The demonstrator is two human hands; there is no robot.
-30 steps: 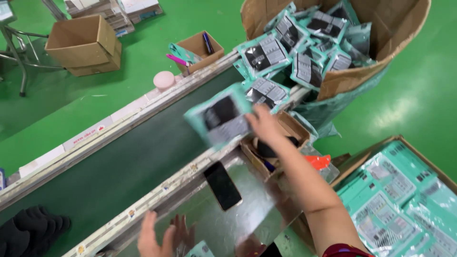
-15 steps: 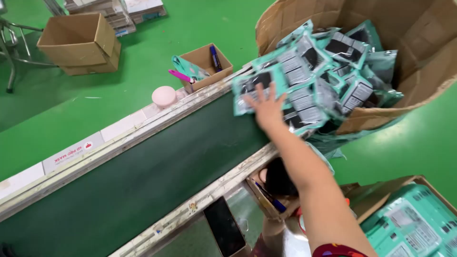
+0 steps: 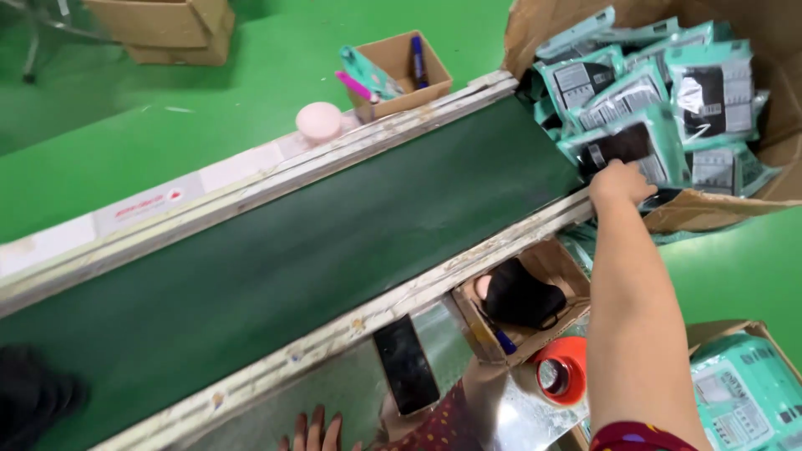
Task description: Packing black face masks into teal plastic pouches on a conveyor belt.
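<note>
Packets in teal film (image 3: pixel 622 146), each with a dark item showing through a clear window, fill the big cardboard box (image 3: pixel 710 209) at the upper right of the frame; they look light, soft and slippery, best taken by a flat edge or corner. Nearest, at the bottom edge, the left hand (image 3: pixel 316 433) shows only fingertips, loosely spread on the shiny steel table (image 3: pixel 334 392) beside a black phone (image 3: pixel 406 364). Farther up, past the dark conveyor belt (image 3: pixel 292 250), the right hand (image 3: pixel 620 182) reaches into the box, fingers curled down onto a packet; whether they pinch it I cannot tell.
</note>
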